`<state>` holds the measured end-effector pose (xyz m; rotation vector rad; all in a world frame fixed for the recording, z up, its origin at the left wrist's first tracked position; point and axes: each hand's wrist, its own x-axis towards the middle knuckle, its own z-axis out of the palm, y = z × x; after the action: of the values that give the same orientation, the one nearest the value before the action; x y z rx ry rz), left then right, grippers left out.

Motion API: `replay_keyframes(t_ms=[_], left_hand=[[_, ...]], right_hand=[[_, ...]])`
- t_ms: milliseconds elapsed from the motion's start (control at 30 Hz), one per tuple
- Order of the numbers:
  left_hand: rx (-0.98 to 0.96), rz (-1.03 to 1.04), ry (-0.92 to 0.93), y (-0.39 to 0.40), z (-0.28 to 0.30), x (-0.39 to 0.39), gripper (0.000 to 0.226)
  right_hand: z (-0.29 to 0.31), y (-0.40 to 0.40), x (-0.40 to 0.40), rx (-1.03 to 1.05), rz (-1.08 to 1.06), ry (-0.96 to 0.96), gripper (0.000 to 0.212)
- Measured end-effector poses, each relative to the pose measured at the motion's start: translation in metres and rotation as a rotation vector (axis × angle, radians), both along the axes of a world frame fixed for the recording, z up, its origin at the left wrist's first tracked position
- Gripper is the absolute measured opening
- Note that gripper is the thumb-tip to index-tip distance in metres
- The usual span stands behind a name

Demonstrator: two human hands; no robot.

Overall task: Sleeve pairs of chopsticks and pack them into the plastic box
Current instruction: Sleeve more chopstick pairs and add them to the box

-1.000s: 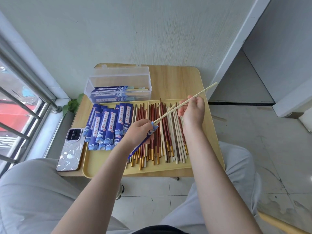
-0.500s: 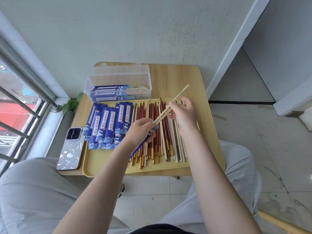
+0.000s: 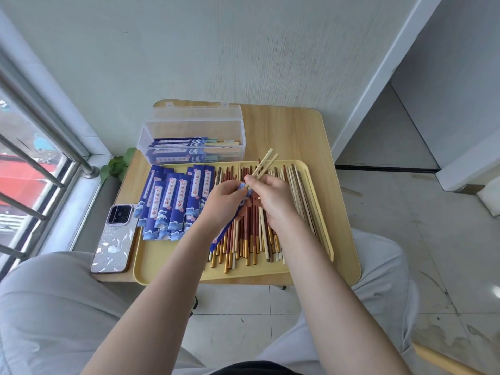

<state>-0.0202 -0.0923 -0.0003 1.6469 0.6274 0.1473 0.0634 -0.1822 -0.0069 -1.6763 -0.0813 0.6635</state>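
1. Step in hand: sleeving. The left hand [image 3: 226, 199] grips a blue sleeve [image 3: 226, 230], its fingers curled round the mouth end; the sleeve slants down over the tray [image 3: 173, 269].
2. The right hand [image 3: 273, 199] pinches a pale pair [image 3: 264, 165], fingers clamped on the shafts. The pair's tops stick up past the hands toward the box [image 3: 193, 131]; the lower ends go into the sleeve mouth.
3. Next move, as I judge it: push the pair fully home, then carry it to the box, behind the tray on the counter [image 3: 292, 131]. The sleeve must be held steady and in line.
4. Loose chopsticks [image 3: 251, 239] lie under the hands in the tray; spare sleeves [image 3: 173, 204] lie on the tray's left side.
5. The box already holds several sleeved pairs.
6. Hard to make out: how deep the pair sits, since both hands cover the sleeve mouth. Sleeve print is unreadable.
7. A phone [image 3: 115, 239] lies left of the tray.
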Motion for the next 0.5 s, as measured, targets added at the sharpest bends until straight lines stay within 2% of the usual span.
replay_keyframes(t_ms=[133,233,300,400,500], left_hand=[[0.028,-0.007,0.013,0.009,0.002,0.004,0.022],[0.108,-0.013,0.108,0.024,0.010,0.011,0.022],[0.261,-0.033,0.191,0.036,0.022,0.015,0.021],[0.544,-0.050,0.273,0.058,0.040,0.024,0.024],[0.822,-0.029,0.282,0.079,0.045,0.033,0.027]], right_hand=[[0.012,0.002,0.010,-0.029,0.037,-0.022,0.028],[0.018,0.008,0.024,0.052,-0.073,0.007,0.027],[0.025,0.016,0.034,0.096,-0.137,0.014,0.028],[0.033,0.029,0.044,0.168,-0.132,0.033,0.012],[0.040,0.042,0.047,0.265,-0.210,0.079,0.009]])
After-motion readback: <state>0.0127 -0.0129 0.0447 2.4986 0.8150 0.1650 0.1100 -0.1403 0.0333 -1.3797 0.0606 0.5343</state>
